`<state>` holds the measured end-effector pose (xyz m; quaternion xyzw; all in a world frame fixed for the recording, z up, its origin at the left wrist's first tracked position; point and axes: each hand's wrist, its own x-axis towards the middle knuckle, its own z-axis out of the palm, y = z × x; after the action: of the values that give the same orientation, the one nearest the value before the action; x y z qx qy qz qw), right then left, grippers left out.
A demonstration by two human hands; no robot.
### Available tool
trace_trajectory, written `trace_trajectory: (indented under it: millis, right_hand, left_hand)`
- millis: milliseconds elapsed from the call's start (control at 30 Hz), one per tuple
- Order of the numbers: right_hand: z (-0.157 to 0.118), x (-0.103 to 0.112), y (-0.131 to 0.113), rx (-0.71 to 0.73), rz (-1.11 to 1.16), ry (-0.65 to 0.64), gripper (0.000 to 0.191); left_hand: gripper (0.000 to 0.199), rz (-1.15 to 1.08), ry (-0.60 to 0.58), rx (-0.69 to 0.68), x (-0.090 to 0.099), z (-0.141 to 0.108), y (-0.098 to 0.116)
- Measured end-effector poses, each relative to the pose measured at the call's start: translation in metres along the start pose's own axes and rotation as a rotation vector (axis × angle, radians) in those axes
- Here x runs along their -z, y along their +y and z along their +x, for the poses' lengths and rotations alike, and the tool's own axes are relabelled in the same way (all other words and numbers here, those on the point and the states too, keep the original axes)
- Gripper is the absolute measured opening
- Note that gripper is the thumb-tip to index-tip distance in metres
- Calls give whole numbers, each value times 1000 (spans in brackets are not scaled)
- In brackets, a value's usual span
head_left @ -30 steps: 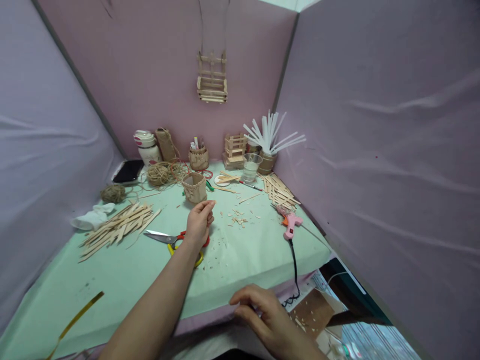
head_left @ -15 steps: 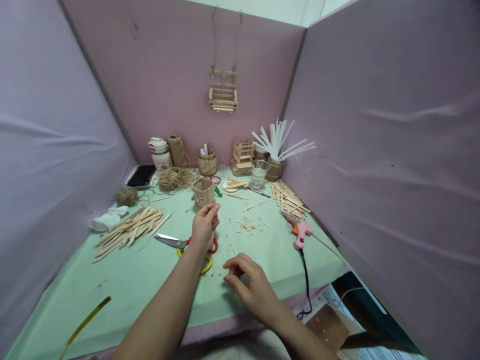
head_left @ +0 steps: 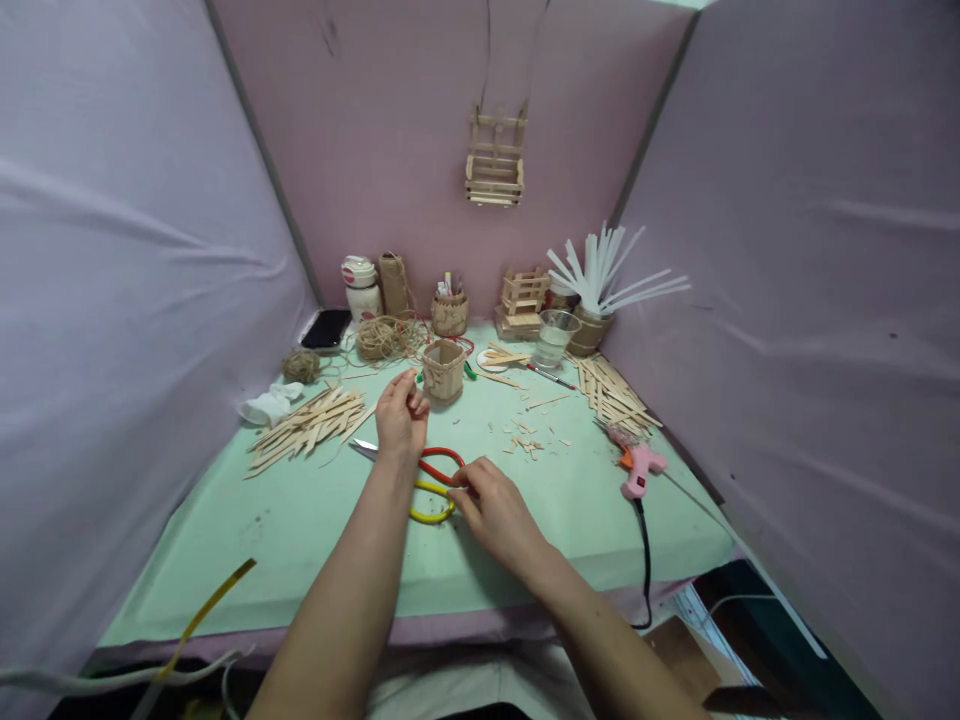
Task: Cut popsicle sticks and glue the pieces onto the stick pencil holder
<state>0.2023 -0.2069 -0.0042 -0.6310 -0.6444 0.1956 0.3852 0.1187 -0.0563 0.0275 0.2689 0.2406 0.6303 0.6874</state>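
My left hand (head_left: 403, 415) is raised over the scissors with thumb and fingers pinched together. Whatever lies in that pinch is too small to make out. Just right of its fingertips stands a small open-topped basket (head_left: 443, 372) with wooden sides. My right hand (head_left: 495, 510) is at the handles of the scissors (head_left: 431, 518), thumb and index finger closing on the red and yellow loops. The scissors lie flat, blades pointing left, partly hidden behind my left wrist. Small wood chips (head_left: 527, 442) are scattered right of the basket.
Flat wooden sticks lie in a left pile (head_left: 311, 430) and a right pile (head_left: 611, 395). A pink glue gun (head_left: 641, 468) rests at right, its black cord over the edge. Farther back are twine (head_left: 386, 338), a plastic cup of water (head_left: 555, 340) and a pot of white sticks (head_left: 591, 330).
My right hand has moved forward to the scissors' handles, its fingers closing. My left hand has shifted left of the basket, still pinched. The head view has turned slightly left and down.
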Motion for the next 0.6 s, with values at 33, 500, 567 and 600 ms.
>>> trace_trajectory:
  millis: [33, 500, 567, 600]
  right_hand:
    - [0, -1, -1, 9, -5, -10, 5]
    - [-35, 49, 26, -206, -107, 159, 20]
    - [-43, 82, 48, -321, -165, 348, 25]
    - [-47, 98, 59, -414, -242, 429, 27]
  left_hand:
    - [29, -12, -3, 13, 0, 0, 0]
    - [31, 153, -95, 166, -7, -11, -14]
    - [34, 207, -132, 226, -9, -15, -19]
    - [35, 240, -151, 259, -10, -17, -22]
